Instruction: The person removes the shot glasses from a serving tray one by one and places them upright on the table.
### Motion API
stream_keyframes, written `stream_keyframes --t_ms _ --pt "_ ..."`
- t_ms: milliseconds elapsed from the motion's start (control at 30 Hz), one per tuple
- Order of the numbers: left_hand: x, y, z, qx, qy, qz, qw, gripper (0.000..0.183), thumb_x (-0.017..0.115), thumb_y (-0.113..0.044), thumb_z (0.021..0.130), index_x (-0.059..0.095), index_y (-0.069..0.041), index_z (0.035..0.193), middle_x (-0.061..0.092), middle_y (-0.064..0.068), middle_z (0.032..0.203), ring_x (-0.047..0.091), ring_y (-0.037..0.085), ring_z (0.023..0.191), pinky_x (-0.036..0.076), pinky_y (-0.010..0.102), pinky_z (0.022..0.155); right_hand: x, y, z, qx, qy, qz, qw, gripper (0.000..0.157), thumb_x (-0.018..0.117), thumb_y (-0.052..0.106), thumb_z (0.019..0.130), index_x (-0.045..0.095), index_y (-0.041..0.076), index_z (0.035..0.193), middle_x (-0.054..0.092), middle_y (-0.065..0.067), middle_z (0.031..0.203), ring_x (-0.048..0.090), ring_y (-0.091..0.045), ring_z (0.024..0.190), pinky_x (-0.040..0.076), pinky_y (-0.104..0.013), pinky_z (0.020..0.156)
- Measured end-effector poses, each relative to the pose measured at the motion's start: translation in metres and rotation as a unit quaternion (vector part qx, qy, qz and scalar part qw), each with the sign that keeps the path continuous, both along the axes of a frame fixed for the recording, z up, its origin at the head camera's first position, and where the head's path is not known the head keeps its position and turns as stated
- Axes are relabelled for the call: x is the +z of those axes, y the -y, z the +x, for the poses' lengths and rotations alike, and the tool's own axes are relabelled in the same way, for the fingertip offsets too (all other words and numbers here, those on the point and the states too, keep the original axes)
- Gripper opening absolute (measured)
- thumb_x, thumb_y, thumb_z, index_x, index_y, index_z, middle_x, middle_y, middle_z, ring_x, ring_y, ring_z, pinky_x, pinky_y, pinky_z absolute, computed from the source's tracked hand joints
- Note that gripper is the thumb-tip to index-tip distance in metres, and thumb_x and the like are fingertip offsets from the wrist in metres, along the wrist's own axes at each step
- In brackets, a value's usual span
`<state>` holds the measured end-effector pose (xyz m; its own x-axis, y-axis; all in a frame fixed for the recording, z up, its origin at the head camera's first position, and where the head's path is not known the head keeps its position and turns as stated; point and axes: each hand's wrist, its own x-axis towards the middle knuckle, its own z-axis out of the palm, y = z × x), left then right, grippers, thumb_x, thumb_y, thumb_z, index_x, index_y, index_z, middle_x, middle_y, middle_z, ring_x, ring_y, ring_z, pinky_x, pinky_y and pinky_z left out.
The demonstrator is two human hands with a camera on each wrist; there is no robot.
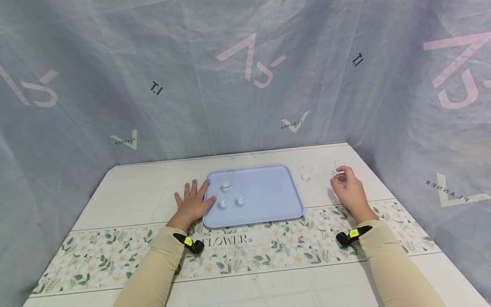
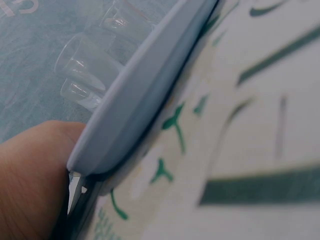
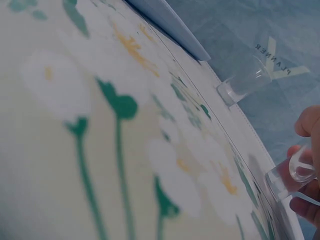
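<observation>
My right hand point(image 1: 350, 192) holds a small clear shot glass point(image 3: 283, 179) between thumb and fingers, low over the right side of the table. Another clear glass point(image 1: 338, 164) shows just beyond those fingertips. My left hand point(image 1: 192, 205) lies with fingers spread at the left edge of a light blue tray point(image 1: 268, 187), its thumb over the rim. Three small clear glasses stand together on the tray's left part: one at the back point(image 1: 226, 186), one in front at left point(image 1: 223, 203) and one in front at right point(image 1: 240, 199).
Between the tray and my right hand stands one more clear glass point(image 1: 306, 174). A white cloth with a flowered band point(image 1: 268, 251) covers the table. Grey-blue curtains point(image 1: 215, 106) with printed letters hang behind and along both sides.
</observation>
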<state>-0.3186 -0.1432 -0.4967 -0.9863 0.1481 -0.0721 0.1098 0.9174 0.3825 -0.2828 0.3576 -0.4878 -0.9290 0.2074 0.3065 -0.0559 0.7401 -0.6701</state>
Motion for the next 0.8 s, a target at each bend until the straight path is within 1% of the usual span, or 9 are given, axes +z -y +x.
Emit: stream_keyframes --t_ms 200,333,433,533,600,700,800 --pt "0.000 0.002 -0.001 0.000 0.000 -0.001 1.0000 0.077 0.043 -0.055 0.102 0.013 -0.022 0.165 -0.003 0.024 0.167 -0.011 0.047 0.152 -0.016 0.073 0.110 0.000 0.000 -0.002 0.001 0.001 -0.004 1.000 0.043 0.054 0.029 0.104 0.043 0.005 0.138 0.062 -0.027 0.125 0.057 -0.047 0.118 0.043 -0.063 0.093" --pt "0.000 0.002 -0.001 0.002 -0.001 -0.003 1.0000 0.077 0.042 -0.057 0.102 0.013 -0.022 0.165 -0.003 0.023 0.168 -0.012 0.046 0.152 -0.016 0.073 0.110 0.002 0.001 -0.004 -0.003 -0.016 -0.005 1.000 0.045 0.057 0.030 0.103 0.044 0.005 0.138 0.062 -0.024 0.124 0.056 -0.045 0.120 0.042 -0.062 0.096" --pt "0.000 0.003 -0.002 0.003 0.001 -0.002 1.0000 0.077 0.042 -0.057 0.102 0.013 -0.023 0.165 -0.004 0.023 0.168 -0.012 0.045 0.152 -0.016 0.072 0.110 0.006 0.007 -0.007 -0.021 -0.051 0.003 0.998 0.045 0.060 0.029 0.101 0.048 0.003 0.135 0.062 -0.021 0.121 0.055 -0.043 0.120 0.040 -0.060 0.099" --pt "0.000 0.002 -0.001 0.002 0.006 -0.002 1.0000 0.078 0.041 -0.059 0.102 0.012 -0.024 0.165 -0.004 0.022 0.168 -0.013 0.045 0.152 -0.016 0.072 0.110 0.012 0.019 -0.011 -0.041 -0.101 0.034 0.993 0.043 0.062 0.029 0.098 0.053 0.001 0.130 0.062 -0.020 0.118 0.053 -0.042 0.116 0.037 -0.059 0.100" --pt "0.001 0.002 0.000 0.002 0.005 -0.001 1.0000 0.078 0.041 -0.058 0.102 0.013 -0.023 0.165 -0.003 0.023 0.168 -0.012 0.046 0.152 -0.016 0.072 0.110 0.018 0.031 -0.014 -0.044 -0.128 0.057 0.989 0.042 0.063 0.028 0.097 0.055 0.000 0.128 0.062 -0.021 0.117 0.052 -0.043 0.114 0.035 -0.059 0.100" --pt "0.001 0.001 0.001 0.003 0.005 -0.004 1.0000 0.078 0.041 -0.059 0.101 0.013 -0.023 0.165 -0.003 0.023 0.168 -0.011 0.046 0.152 -0.014 0.073 0.111 0.022 0.051 -0.020 -0.031 -0.163 0.079 0.983 0.041 0.065 0.026 0.095 0.057 -0.001 0.125 0.063 -0.022 0.115 0.053 -0.044 0.112 0.033 -0.060 0.100" --pt "0.001 0.000 0.001 0.003 0.002 -0.002 1.0000 0.078 0.042 -0.058 0.101 0.015 -0.022 0.165 -0.001 0.023 0.168 -0.009 0.047 0.152 -0.013 0.073 0.111 0.023 0.072 -0.025 -0.014 -0.180 0.069 0.981 0.040 0.067 0.025 0.094 0.058 0.000 0.124 0.064 -0.020 0.112 0.054 -0.043 0.109 0.036 -0.058 0.098"
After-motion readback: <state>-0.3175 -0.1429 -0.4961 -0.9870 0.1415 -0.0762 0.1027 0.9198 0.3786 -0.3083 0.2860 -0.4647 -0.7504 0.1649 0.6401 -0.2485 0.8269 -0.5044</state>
